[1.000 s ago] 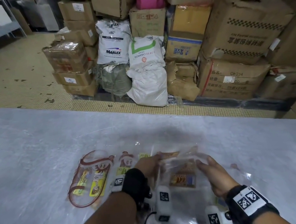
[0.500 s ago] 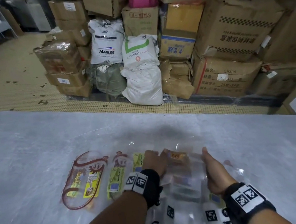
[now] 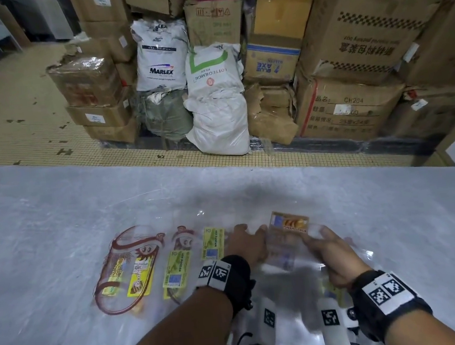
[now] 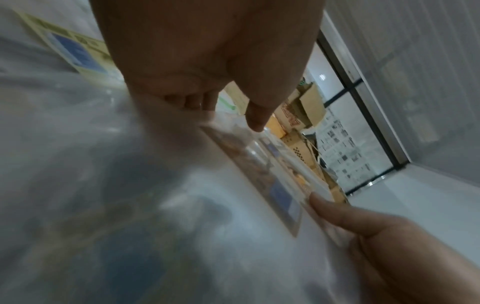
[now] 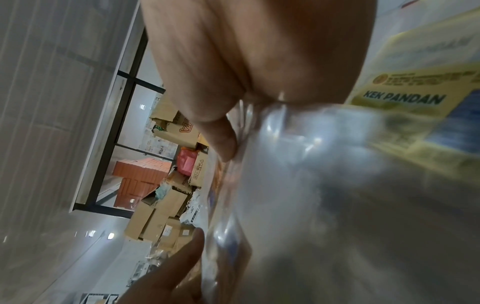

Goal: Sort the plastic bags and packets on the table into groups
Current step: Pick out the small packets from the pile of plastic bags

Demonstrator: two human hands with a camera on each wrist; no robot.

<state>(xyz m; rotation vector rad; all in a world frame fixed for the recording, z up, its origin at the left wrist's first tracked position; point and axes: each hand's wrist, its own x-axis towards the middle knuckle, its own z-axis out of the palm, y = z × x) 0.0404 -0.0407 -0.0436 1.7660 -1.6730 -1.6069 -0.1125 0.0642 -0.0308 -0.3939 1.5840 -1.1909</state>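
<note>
Head view: your left hand (image 3: 245, 242) and right hand (image 3: 331, 254) both pinch the clear orange-label packet (image 3: 286, 232) on the table (image 3: 53, 224).

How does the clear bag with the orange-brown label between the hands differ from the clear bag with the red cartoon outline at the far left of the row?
The orange-label bag carries a small rectangular orange-brown label; the cartoon bag has a big red looping outline with a cartoon face and yellow panels. The orange-label bag has the left hand and right hand on it; the cartoon bag lies untouched. The orange-label bag sits right of the row, the cartoon bag at its left end. Both are transparent plastic, on the table.
</note>
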